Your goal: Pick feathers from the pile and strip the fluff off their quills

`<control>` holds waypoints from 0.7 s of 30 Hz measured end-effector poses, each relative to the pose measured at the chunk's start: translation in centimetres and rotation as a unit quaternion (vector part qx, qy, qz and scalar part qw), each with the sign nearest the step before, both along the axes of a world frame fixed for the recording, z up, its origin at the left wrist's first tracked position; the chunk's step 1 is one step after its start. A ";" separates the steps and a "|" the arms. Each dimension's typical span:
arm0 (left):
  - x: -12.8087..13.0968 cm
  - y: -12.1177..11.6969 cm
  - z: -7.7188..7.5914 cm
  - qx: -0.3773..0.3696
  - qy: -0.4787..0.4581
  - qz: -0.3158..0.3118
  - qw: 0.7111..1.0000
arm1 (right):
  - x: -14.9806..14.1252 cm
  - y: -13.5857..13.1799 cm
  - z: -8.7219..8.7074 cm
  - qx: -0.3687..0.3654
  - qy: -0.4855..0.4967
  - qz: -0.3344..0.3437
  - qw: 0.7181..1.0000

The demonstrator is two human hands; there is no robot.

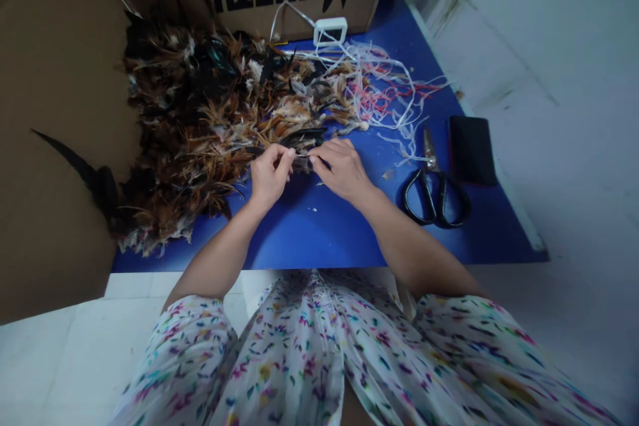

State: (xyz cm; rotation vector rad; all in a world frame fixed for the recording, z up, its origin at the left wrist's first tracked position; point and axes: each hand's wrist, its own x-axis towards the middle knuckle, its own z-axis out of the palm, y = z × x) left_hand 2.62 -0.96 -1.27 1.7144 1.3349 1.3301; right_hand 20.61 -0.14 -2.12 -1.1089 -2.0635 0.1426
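Note:
My left hand is closed in a pinch near the front of the feather heap. My right hand pinches too, a short gap away at the same height. Stretched between the fingertips is a thin pale strand; whether it is string or a feather quill I cannot tell. Dark feathers lie just behind the fingers. The big pile of brown and black feathers spreads from the left up to both hands. Black-handled scissors rest to the right of my right forearm.
A cardboard box stands at the back, with a cardboard panel on the left. White and pink ribbon strips lie tangled at the back right, near a small white-framed device. A black flat object lies by the blue table's right edge.

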 end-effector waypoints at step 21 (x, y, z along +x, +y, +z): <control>-0.7 0.7 0.0 -0.013 -0.035 0.050 0.998 | 1.0 0.6 0.1 -0.004 0.021 -0.079 0.997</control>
